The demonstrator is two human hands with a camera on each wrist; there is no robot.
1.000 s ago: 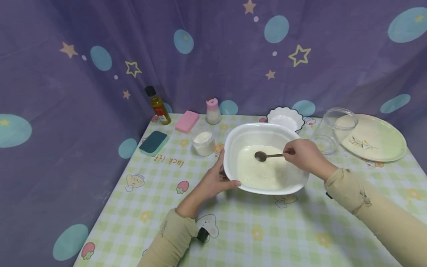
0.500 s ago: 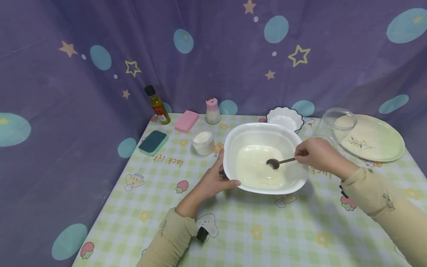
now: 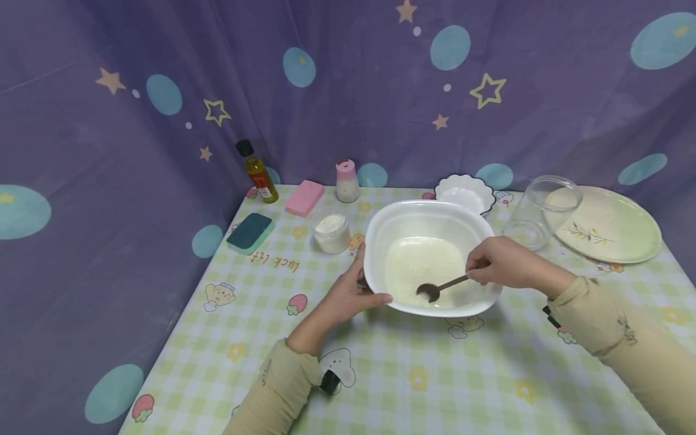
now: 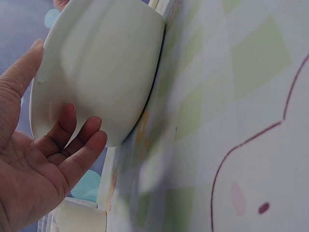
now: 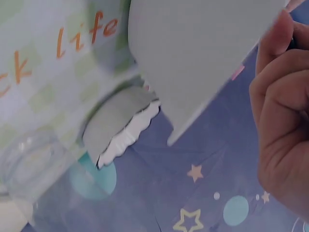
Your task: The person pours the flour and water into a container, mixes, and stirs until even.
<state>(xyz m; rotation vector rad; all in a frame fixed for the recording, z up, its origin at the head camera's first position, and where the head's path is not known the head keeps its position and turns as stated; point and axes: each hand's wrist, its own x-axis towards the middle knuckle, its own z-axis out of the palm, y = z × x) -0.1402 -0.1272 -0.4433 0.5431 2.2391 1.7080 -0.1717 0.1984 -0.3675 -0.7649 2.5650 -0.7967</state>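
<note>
A wide white bowl (image 3: 375, 241) stands mid-table with pale creamy liquid (image 3: 418, 266) in it. My left hand (image 3: 350, 293) grips its left rim, thumb over the edge and fingers curled under the wall (image 4: 111, 63). My right hand (image 3: 497, 263) pinches the handle of a dark metal spoon (image 3: 435, 290), whose bowl dips into the liquid near the front wall. In the right wrist view only my curled right-hand fingers (image 5: 280, 121) and the bowl's outer wall (image 5: 203, 53) show; the spoon is hidden there.
Behind the bowl: a scalloped white dish (image 3: 464, 193), a tilted glass jar (image 3: 538, 211), a flowered plate (image 3: 609, 223). To the left: a jar of white powder (image 3: 331, 231), pink-capped shaker (image 3: 347, 180), pink block (image 3: 304, 197), green sponge (image 3: 250, 231), oil bottle (image 3: 257, 172). Curtains enclose the table.
My right hand has swept the spoon round the bowl, from the back middle to the right side and now to the front. The left hand and bowl stay put.
</note>
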